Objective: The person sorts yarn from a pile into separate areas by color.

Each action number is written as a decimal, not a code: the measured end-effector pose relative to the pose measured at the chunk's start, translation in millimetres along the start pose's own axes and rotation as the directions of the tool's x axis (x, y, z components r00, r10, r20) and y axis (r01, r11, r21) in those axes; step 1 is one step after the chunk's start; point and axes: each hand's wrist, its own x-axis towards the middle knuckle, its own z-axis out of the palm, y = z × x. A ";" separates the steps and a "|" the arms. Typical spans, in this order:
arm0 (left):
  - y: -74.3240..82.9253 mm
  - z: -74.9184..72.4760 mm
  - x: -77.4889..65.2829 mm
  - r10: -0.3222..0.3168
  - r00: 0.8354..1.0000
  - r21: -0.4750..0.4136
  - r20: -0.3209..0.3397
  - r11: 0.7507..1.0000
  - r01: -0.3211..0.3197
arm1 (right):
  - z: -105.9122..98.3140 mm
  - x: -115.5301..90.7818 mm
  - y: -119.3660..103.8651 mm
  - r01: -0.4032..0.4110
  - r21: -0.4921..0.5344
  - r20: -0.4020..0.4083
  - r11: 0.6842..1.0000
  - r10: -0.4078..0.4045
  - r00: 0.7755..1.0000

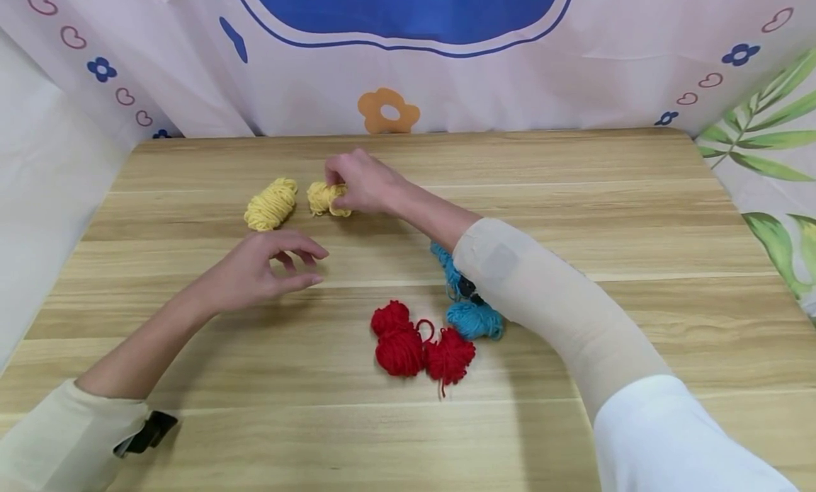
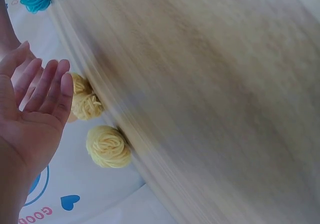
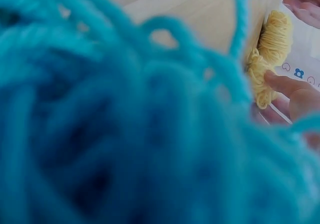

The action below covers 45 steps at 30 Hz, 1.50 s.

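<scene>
At the back of the table my right hand [image 1: 366,182] pinches a small, bow-shaped bundle of yellow yarn [image 1: 321,197]. The right wrist view shows the thumb pressed against this looped bundle [image 3: 260,78]. Just left of it lies a bigger, oval skein of yellow yarn [image 1: 270,204]. My left hand [image 1: 268,269] hovers in front of that skein, its fingers loosely bent and nothing in its grasp. From the left wrist, the palm [image 2: 37,129] faces the camera, with both yellow pieces beyond the fingertips.
Red yarn bundles [image 1: 399,350] lie mid-table towards me. Beside them sits blue yarn [image 1: 474,320], with more blue yarn [image 1: 444,262] partly hidden under my right forearm; blurred blue strands [image 3: 125,134] fill much of the right wrist view. A printed cloth [image 1: 306,88] hangs behind the wooden table.
</scene>
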 end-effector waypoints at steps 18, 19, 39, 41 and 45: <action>3.0 -0.4 2.6 -0.026 0.999 0.007 0.028 1.000 0.026 | -5.2 -6.5 3.0 -0.026 0.004 0.000 1.000 0.026 1.000; 2.8 -0.4 2.5 -0.027 0.999 0.007 0.029 1.000 0.027 | -4.8 -6.1 2.6 -0.021 0.011 0.000 1.000 0.021 1.000; 5.7 -0.3 2.6 -0.005 1.000 -0.006 0.019 1.000 0.006 | -2.9 -6.5 -1.3 0.047 0.103 0.008 0.994 -0.048 0.999; 6.2 0.2 2.9 0.001 1.000 -0.009 0.019 1.000 -0.001 | -4.1 -8.1 -0.8 0.050 0.109 0.006 0.993 -0.051 0.999; 7.2 1.7 4.1 0.010 1.000 -0.012 0.020 1.000 -0.010 | -6.9 -12.2 0.5 0.053 0.125 0.004 0.991 -0.054 0.999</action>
